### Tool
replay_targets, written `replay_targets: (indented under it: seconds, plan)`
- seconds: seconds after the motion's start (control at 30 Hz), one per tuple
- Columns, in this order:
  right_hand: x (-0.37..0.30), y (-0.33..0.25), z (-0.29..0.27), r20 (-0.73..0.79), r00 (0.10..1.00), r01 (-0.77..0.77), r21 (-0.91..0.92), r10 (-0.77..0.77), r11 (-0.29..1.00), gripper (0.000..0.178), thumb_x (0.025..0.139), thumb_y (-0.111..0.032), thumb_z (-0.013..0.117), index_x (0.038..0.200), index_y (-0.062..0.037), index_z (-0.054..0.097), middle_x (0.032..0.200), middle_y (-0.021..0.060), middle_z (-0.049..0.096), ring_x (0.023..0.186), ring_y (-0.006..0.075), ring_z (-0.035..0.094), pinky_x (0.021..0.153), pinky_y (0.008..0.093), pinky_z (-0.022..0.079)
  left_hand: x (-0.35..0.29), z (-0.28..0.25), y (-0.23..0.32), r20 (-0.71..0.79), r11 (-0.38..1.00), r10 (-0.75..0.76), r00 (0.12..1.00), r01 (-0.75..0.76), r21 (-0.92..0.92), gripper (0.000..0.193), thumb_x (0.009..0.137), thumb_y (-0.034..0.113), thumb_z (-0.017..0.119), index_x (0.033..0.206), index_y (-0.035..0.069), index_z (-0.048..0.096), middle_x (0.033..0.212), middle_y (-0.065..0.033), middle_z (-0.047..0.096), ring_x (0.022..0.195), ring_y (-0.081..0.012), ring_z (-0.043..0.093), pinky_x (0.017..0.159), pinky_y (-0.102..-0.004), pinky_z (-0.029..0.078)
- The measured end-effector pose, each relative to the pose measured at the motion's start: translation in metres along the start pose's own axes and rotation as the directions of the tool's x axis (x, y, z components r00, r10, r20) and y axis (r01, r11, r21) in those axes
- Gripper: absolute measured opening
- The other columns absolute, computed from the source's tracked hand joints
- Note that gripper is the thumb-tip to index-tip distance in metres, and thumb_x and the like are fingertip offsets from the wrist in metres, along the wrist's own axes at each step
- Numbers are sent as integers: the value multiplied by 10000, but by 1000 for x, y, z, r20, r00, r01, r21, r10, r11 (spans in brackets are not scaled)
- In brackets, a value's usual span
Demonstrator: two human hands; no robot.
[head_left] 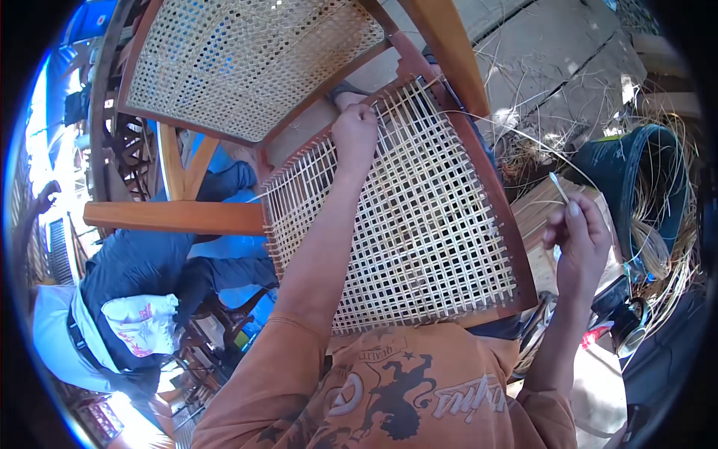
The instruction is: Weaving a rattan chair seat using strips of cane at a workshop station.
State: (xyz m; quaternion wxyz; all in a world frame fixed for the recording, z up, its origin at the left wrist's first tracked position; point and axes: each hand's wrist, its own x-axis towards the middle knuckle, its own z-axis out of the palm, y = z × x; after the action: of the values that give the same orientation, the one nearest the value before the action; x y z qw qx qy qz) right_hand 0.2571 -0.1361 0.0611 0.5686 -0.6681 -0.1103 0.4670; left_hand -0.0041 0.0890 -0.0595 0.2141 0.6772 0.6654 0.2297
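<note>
A wooden chair's seat frame (513, 247) lies in front of me, its middle covered by a woven cane seat (426, 224) in an open grid. My left hand (355, 138) rests at the seat's far edge with the fingers curled closed; what they hold, if anything, is hidden. Out to the right of the seat, my right hand (580, 236) is raised and pinches a thin pale cane strand (559, 186) between thumb and finger. Another long strand (516, 132) trails from the far right corner of the seat toward the right.
The caned chair back (247, 63) stands beyond the seat, and a wooden leg (176, 215) juts left. At right, a dark bucket (598, 165) lies among loose cane strands. A wooden board (535, 213) sits beside the seat. Another person (142, 254) in dark trousers is at left.
</note>
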Motion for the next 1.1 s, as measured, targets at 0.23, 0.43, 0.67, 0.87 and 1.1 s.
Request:
replay_targets:
  seconds: [0.23, 0.43, 0.67, 0.87, 1.1]
  plan:
    - [-22, 15, -26, -97, 995, -6, 70, 13, 998, 196, 934, -138, 463, 1051, -1, 542, 711, 44, 553, 538, 102, 499, 495, 218, 405, -4, 1, 16, -50, 964, 112, 992, -97, 247, 210, 795, 191, 560, 781, 4, 656, 732, -233, 614, 710, -387, 614, 662, -428, 485]
    - [-28, 16, -33, -111, 993, 49, 143, -33, 988, 201, 933, -141, 472, 1058, 3, 533, 701, 53, 544, 536, 113, 499, 487, 232, 417, -3, -2, 21, -51, 959, 43, 998, -27, 282, 203, 788, 181, 552, 773, -4, 634, 758, -252, 609, 743, -411, 607, 694, -449, 482]
    - [-35, 16, -43, -124, 989, 102, 202, -77, 974, 206, 928, -145, 491, 1064, 2, 538, 697, 58, 541, 532, 124, 500, 476, 231, 421, -4, -3, 31, -21, 961, -8, 1000, 13, 277, 205, 789, 184, 555, 845, 6, 639, 797, -247, 621, 784, -390, 618, 712, -440, 483]
    - [-37, 17, -52, -141, 988, 93, 231, -61, 968, 203, 922, -125, 486, 1043, 34, 525, 708, 86, 562, 530, 129, 510, 513, 237, 442, -5, -2, 31, -9, 956, 52, 999, -47, 290, 230, 793, 192, 559, 925, 32, 658, 811, -244, 624, 794, -384, 622, 724, -431, 488]
    - [-39, 21, -56, -152, 986, 99, 235, -64, 967, 203, 925, -134, 487, 1045, 25, 528, 708, 86, 562, 535, 127, 511, 517, 235, 443, -3, 2, 25, 8, 927, 106, 994, -102, 361, 214, 801, 184, 545, 888, 23, 657, 790, -247, 620, 766, -390, 621, 709, -446, 490]
